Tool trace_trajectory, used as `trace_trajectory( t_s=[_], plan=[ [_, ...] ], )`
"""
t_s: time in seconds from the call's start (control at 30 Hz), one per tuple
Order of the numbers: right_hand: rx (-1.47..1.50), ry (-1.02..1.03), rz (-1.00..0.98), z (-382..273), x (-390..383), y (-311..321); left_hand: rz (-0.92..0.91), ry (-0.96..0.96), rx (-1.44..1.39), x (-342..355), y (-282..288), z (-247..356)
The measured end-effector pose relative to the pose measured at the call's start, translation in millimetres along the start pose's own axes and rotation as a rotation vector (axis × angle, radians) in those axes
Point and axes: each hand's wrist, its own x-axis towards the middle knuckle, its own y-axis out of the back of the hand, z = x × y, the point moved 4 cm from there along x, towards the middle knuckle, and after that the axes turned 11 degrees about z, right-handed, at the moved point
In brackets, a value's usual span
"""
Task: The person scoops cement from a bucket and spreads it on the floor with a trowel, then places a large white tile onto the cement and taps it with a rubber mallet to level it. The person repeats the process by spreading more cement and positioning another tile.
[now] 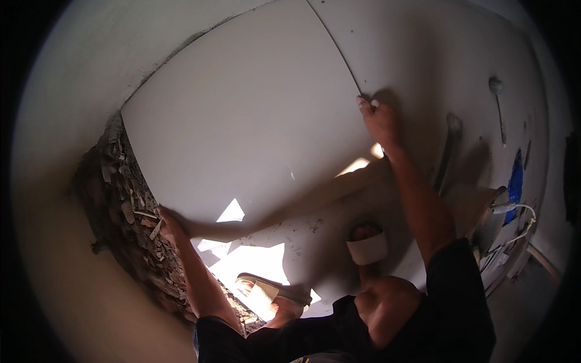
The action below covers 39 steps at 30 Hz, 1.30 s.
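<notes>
panel [242,121]: far corner cut off | left hand [171,230]: fingers mostly hidden

A plain beige wall [57,133] curves from 7 to 11 o'clock, its foot bordered around 8 and 9 by a rough strip of brown broken rubble [115,206]. Pale grey floor [448,54] spreads toward 2 o'clock, meeting a dim wall near 3. Hard-edged sunlight [257,260] glares white at 7; soft shadows lie elsewhere.
</notes>
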Motion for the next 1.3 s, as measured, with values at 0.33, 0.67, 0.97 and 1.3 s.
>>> trace_trajectory(
  t_s=[0.33, 0.67, 0.97, 1.3],
  plan=[
    [0.042, -0.067, -0.116, -3, -5, 0, 0.023, -0.152, 0.254, 16, 0, -8],
    [0.216, -0.045, -0.099, 5, -16, 8, -0.038, -0.061, 0.136, 10, -6, -2],
    [0.053, 0.558, 0.068, 22, -113, 30, 0.027, -0.264, 0.28, 20, -12, -13],
    [-0.114, 0.708, 0.251, 23, -147, 20, 0.094, -0.615, 0.649, 2, -7, 2]
  ],
)
